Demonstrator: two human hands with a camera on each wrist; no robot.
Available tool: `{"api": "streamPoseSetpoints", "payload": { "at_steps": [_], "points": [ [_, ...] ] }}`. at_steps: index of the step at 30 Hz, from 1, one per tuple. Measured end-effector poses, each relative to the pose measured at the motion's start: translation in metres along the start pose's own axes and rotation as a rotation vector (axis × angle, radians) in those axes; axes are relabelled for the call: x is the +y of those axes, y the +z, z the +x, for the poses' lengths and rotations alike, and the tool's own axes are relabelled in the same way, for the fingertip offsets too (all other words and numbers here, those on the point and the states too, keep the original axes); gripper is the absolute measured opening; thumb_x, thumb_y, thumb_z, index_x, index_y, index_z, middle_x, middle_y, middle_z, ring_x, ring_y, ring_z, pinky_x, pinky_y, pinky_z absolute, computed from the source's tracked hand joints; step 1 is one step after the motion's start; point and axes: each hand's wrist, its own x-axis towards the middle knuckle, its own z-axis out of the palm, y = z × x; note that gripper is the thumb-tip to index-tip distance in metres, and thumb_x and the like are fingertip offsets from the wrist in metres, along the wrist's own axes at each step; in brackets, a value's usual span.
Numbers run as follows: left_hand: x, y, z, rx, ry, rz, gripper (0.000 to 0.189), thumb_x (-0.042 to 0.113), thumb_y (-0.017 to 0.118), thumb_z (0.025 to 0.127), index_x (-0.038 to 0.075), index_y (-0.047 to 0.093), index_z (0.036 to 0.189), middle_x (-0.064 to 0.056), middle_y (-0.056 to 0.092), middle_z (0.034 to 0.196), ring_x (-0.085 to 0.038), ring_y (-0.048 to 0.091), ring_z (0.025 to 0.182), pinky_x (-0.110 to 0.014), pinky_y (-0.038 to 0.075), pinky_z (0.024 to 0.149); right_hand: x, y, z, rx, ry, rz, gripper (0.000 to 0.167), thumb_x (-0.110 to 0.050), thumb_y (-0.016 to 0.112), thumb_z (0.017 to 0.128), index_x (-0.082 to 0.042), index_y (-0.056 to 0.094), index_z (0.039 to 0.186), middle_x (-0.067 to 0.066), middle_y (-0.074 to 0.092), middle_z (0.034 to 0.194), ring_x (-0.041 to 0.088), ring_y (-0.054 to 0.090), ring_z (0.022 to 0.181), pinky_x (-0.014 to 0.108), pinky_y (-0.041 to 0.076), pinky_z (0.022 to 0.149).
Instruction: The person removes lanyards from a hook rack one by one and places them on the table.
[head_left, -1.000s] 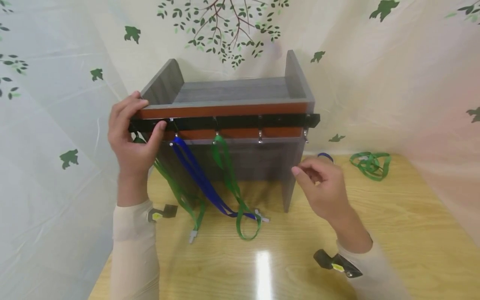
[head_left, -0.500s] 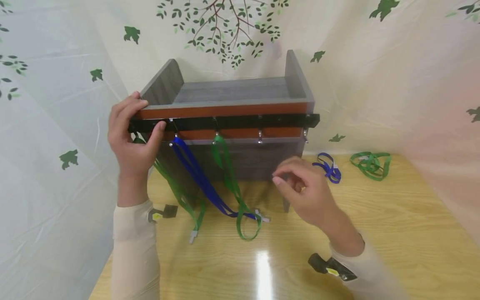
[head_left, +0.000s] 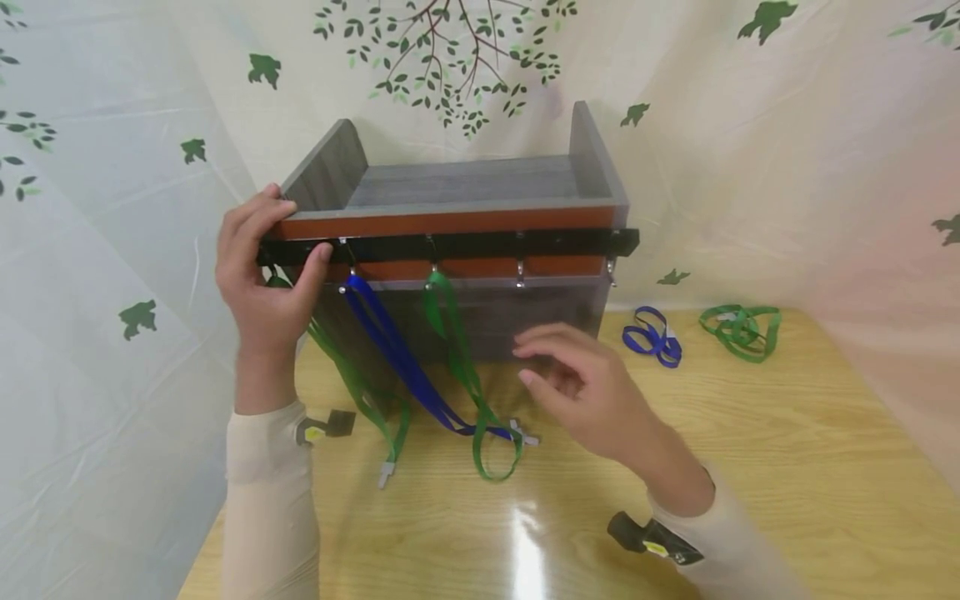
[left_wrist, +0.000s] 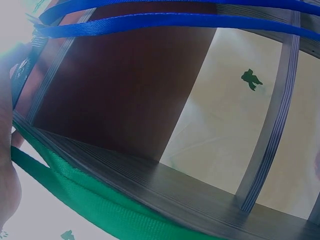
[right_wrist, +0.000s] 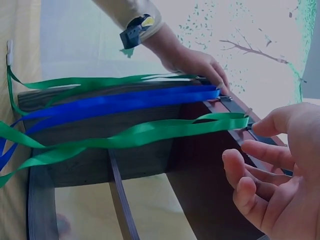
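My left hand grips the upper left corner of a grey shelf unit, its thumb on the black hook rail across the front. A green lanyard hangs at the left end, partly behind that hand. Beside it a blue lanyard and a second green lanyard hang from hooks, their lower ends on the table. My right hand, holding nothing, hovers before the unit's lower right with fingers loosely bent. In the right wrist view its fingers overlap the rail near the second green lanyard.
Two bare hooks show on the rail's right side. A coiled blue lanyard and a coiled green lanyard lie on the wooden table to the right. A leaf-printed cloth stands behind the unit.
My right hand has moved left, away from the coiled blue lanyard, which now shows fully, and its pinched fingers have loosened. The left hand has stayed in place.
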Motion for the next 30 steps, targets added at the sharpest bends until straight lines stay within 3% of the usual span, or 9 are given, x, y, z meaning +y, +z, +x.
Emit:
{"api": "streamPoseSetpoints", "payload": {
  "at_steps": [6, 14, 20, 30],
  "points": [
    [0.005, 0.000, 0.001, -0.007, -0.001, 0.003, 0.071, 0.055, 0.086, 0.080, -0.008, 0.074, 0.109, -0.025, 0.073, 0.119, -0.033, 0.066, 0.127, -0.043, 0.048, 0.116, -0.003, 0.004, 0.001, -0.062, 0.006, -0.010, 0.034, -0.006, 0.074, 0.094, -0.007, 0.072, 0.128, 0.016, 0.066, 0.142, 0.004, 0.062, 0.072, 0.020, 0.057, 0.062],
    [0.007, 0.000, 0.001, -0.002, -0.004, -0.011, 0.071, 0.054, 0.086, 0.079, -0.009, 0.074, 0.109, -0.027, 0.072, 0.118, -0.034, 0.066, 0.127, -0.043, 0.049, 0.116, -0.012, 0.009, 0.003, -0.189, 0.124, 0.011, 0.048, -0.015, 0.072, 0.098, -0.013, 0.063, 0.146, 0.009, 0.049, 0.164, 0.000, 0.063, 0.074, 0.021, 0.059, 0.065],
    [0.003, 0.000, 0.001, -0.007, -0.004, 0.002, 0.072, 0.057, 0.086, 0.079, -0.007, 0.075, 0.110, -0.023, 0.073, 0.119, -0.032, 0.066, 0.127, -0.042, 0.049, 0.116, -0.015, 0.015, 0.004, -0.257, 0.170, -0.060, 0.053, -0.023, 0.071, 0.100, -0.019, 0.058, 0.152, 0.001, 0.041, 0.170, 0.002, 0.060, 0.070, 0.020, 0.058, 0.065],
    [0.004, -0.001, 0.000, -0.021, -0.007, 0.004, 0.070, 0.055, 0.085, 0.080, -0.007, 0.074, 0.111, -0.026, 0.072, 0.121, -0.032, 0.065, 0.128, -0.041, 0.048, 0.116, -0.015, 0.031, 0.010, -0.310, 0.161, -0.084, 0.056, -0.025, 0.071, 0.100, -0.020, 0.056, 0.154, 0.006, 0.034, 0.173, -0.002, 0.065, 0.083, 0.019, 0.060, 0.076]
  ]
}}
